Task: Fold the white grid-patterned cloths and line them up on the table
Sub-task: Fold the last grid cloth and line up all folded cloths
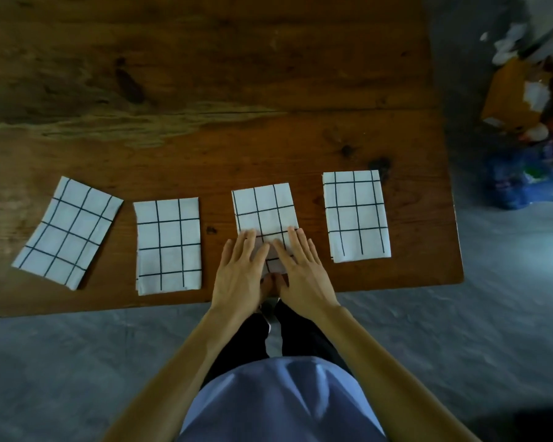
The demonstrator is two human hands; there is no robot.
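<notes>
Cloths sit four in a row along the near edge of the table (268,90). Both palms are flat, fingers spread, gripping nothing: left hand (241,272) and right hand (300,269) press the third cloth (264,207) near its front. I should smooth outward evenly, no dragging, then probably square up the tilted cloth (67,232) by the left corner.
</notes>
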